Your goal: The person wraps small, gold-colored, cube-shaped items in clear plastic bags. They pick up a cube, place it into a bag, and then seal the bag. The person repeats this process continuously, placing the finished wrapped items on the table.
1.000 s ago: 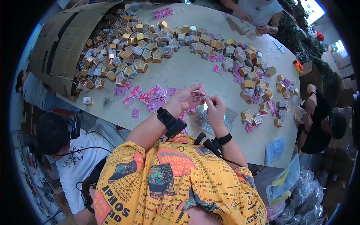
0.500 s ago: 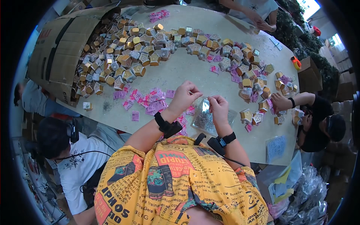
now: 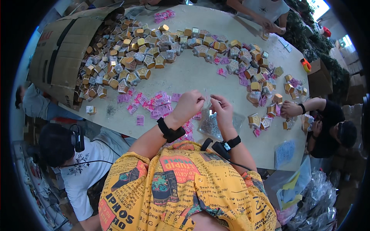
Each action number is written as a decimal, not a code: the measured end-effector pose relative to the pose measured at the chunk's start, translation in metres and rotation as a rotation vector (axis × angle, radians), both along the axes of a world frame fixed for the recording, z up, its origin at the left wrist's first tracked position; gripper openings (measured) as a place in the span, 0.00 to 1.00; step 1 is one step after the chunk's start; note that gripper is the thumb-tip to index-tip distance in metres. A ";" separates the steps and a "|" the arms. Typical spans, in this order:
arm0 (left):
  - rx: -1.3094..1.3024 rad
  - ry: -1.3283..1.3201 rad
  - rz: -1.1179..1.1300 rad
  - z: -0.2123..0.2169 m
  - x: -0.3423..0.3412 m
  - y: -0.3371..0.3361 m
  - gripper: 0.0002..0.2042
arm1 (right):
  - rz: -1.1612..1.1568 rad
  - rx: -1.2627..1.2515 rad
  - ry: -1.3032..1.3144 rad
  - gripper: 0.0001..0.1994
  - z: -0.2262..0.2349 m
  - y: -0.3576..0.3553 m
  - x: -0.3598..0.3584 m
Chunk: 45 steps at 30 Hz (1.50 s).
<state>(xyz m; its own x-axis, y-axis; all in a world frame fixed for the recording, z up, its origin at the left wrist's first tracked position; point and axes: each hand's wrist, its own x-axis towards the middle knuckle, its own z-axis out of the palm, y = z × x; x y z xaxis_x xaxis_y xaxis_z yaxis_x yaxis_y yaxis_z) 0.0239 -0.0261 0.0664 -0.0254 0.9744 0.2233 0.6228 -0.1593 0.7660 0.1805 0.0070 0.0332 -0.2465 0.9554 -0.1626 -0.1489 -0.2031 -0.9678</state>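
My left hand (image 3: 189, 107) is closed in a pinch above the table (image 3: 173, 77). Close beside it, my right hand (image 3: 222, 109) pinches too, the fingertips a short gap apart. Whatever lies between the fingers is too small to make out. Under my right hand lies a clear plastic bag (image 3: 210, 128) holding many small silvery pieces. Left of my left hand is a loose pile of pink printed packets (image 3: 160, 104), some reaching under my forearm. Black bands sit round both wrists.
Many gold-and-white house-shaped pieces (image 3: 148, 60) spread in an arc from a tipped cardboard box (image 3: 58, 57). A bag of bluish-white bits (image 3: 284, 152) lies at the right edge. Co-workers' hands (image 3: 291, 109) work at the right and far side; another person sits at left.
My left hand has come slightly nearer to me and turned a little, its fingers more curled. My right hand has shifted slightly left. At the far side, a co-worker's hands have moved a little.
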 end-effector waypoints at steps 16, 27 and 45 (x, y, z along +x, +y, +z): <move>0.336 0.514 -0.409 0.021 -0.018 0.012 0.05 | 0.365 -0.268 0.025 0.05 -0.014 0.019 0.013; -0.193 -0.077 -0.431 -0.028 -0.036 0.046 0.04 | 0.426 0.453 -0.520 0.05 0.005 0.036 0.003; -0.167 0.106 0.754 -0.078 -0.130 0.163 0.30 | 0.294 0.815 -0.788 0.02 -0.007 0.070 -0.003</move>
<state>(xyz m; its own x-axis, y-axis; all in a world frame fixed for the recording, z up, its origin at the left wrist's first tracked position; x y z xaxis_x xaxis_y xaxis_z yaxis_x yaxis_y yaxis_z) -0.1057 0.1371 -0.0113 -0.6808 0.7235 0.1138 0.5885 0.4479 0.6731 0.1778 0.0766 0.0266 -0.5799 0.7704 0.2651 0.4999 0.5934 -0.6309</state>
